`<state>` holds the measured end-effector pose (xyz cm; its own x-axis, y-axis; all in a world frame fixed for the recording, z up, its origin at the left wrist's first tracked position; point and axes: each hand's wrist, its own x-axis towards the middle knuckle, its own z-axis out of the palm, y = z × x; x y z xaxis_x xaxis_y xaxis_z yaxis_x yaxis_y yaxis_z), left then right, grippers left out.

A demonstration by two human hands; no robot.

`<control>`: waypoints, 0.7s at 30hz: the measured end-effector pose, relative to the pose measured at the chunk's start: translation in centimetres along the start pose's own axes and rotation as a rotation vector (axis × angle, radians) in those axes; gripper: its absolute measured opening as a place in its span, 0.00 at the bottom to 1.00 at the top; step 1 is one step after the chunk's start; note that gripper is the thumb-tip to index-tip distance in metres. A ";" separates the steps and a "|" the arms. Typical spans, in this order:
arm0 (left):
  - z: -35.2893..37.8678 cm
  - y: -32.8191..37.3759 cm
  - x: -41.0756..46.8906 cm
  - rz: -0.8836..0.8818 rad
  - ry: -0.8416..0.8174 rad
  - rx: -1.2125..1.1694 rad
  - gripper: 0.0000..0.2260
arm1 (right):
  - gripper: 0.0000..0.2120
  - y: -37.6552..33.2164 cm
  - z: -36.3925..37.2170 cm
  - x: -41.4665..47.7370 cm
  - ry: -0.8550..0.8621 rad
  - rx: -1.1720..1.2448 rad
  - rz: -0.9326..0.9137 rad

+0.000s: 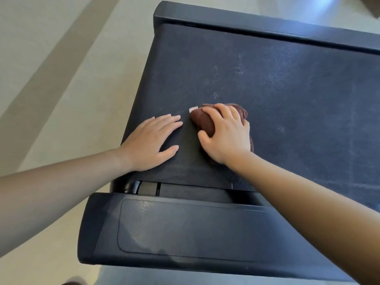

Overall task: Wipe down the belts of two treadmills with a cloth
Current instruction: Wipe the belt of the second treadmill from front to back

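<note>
Near belt's left edge: right hand (226, 132) clenched on bunched maroon cloth (202, 121), pressed onto dark textured treadmill belt (287, 89); left hand (149, 141) flat, released, just beside. Dusty unwiped belt stretches rightward and ahead of cloth.

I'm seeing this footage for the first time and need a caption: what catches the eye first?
The right hand presses a bunched dark red cloth onto the dusty treadmill belt near mid-frame. Just left of it, the left hand lies flat, fingers spread, on the belt's edge. Pale smudges mark the belt beyond the cloth.
</note>
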<state>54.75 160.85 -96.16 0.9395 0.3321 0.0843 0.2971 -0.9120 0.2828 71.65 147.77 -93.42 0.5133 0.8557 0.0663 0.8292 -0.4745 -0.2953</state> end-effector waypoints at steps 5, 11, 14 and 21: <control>-0.6 -1.1 2.3 -0.005 -0.001 0.050 0.31 | 0.25 -0.2 0.7 3.9 0.041 0.011 0.094; -1.1 -4.5 9.3 0.021 -0.043 0.135 0.26 | 0.26 1.9 0.7 8.1 0.098 0.002 0.180; -1.4 -6.2 14.5 0.023 -0.050 0.165 0.24 | 0.26 2.7 0.8 10.8 0.148 -0.001 0.258; -1.0 -8.8 21.6 -0.357 -0.010 0.044 0.24 | 0.25 2.6 0.8 14.1 0.173 -0.023 0.410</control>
<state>72.23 176.26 -95.91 0.7765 0.6298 -0.0222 0.6141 -0.7483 0.2510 80.88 158.77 -94.01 0.8287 0.5495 0.1068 0.5529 -0.7738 -0.3090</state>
